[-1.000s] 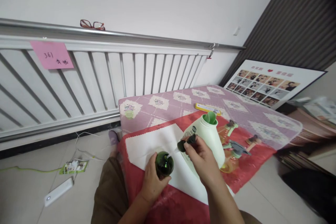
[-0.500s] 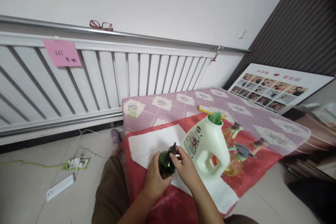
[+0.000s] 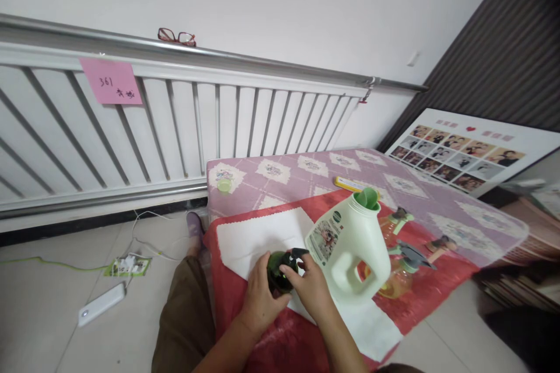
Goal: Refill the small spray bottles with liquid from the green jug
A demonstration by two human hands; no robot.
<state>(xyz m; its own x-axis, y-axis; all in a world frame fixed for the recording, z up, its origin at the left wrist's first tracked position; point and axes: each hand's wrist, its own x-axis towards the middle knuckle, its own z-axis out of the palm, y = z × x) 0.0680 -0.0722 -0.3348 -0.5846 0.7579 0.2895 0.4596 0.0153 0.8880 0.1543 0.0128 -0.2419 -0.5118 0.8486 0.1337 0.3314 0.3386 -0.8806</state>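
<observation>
Since the pump was off the bottle a second ago with its thin pale tube dangling into the neck, the change is pretty obvious: the black plastic pump head [image 3: 299, 253] now sits right on top of the round, glossy dark-green bottle [image 3: 276, 273]. Its nozzle has swung too, pointing off to the right instead of upward like half a second back. Left hand [image 3: 258, 297] has its grip wrapped around the bottle's side, while the right hand [image 3: 311, 288] has a narrow grip on the pump, thumb over the top. I'd read that as the tube being all the way in and the pump getting turned down, though the threads are hidden so can't tell how tight it is. Bottle's up at the near side of the worktop [image 3: 245, 198], over the white scallop-edged sheet [image 3: 258, 233] and the shiny red cover [image 3: 231, 303]; can't see if its base touches anything. Big pale-green plastic jug [image 3: 363, 245] stands just beside the right hand, same spot as before.
</observation>
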